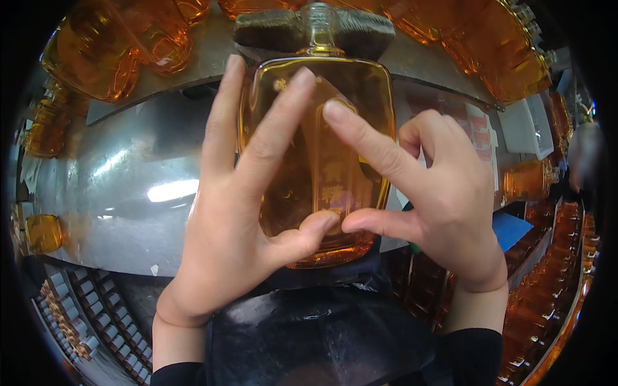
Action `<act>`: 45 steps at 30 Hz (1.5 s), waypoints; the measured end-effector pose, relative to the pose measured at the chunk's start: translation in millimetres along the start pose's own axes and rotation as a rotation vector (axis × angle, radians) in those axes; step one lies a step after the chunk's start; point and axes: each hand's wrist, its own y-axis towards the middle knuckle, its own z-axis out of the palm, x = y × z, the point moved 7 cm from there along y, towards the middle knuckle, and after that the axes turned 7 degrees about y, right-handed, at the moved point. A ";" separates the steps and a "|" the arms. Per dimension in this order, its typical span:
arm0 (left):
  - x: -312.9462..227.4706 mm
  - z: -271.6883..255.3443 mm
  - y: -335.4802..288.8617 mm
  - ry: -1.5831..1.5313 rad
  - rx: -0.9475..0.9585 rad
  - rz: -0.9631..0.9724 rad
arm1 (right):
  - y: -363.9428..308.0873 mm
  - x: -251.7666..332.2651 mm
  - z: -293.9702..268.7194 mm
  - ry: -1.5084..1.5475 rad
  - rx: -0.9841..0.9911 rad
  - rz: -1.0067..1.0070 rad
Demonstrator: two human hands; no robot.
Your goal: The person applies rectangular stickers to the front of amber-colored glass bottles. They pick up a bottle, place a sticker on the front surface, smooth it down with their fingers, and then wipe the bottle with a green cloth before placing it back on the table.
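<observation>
A large flat glass bottle [290, 186] of amber liquid lies on its back in front of me, its neck pointing away. A dark, bristly rest [270, 29] supports the clear neck. Gold marks and a narrow see-through label [331, 174] show on its broad face. My left hand [225, 186] is spread over the left side, with the index fingertip and thumb on the glass. From the right, my right hand [447, 183] touches the face with a stretched index finger and thumb; its other fingers curl loosely. Neither hand is wrapped round the bottle.
More amber bottles [96, 58] lie along the far left and far right of the metal table [122, 186]. A white tray [531, 128] sits at the right, above a blue piece [512, 230]. Rows of grey-white cylinders [96, 309] stand lower left; crated amber bottles [547, 283] fill the lower right.
</observation>
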 end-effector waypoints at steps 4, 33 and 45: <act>0.4 -0.8 0.3 -0.033 0.015 -0.006 | 2.3 0.6 0.8 -0.006 0.015 0.007; 20.3 0.1 -19.2 -0.345 0.032 -0.119 | 36.2 22.1 -16.0 0.093 -0.322 -0.648; 10.1 -16.2 -26.6 -0.502 -0.171 -0.087 | 6.5 -10.7 -30.0 0.117 -0.487 -0.561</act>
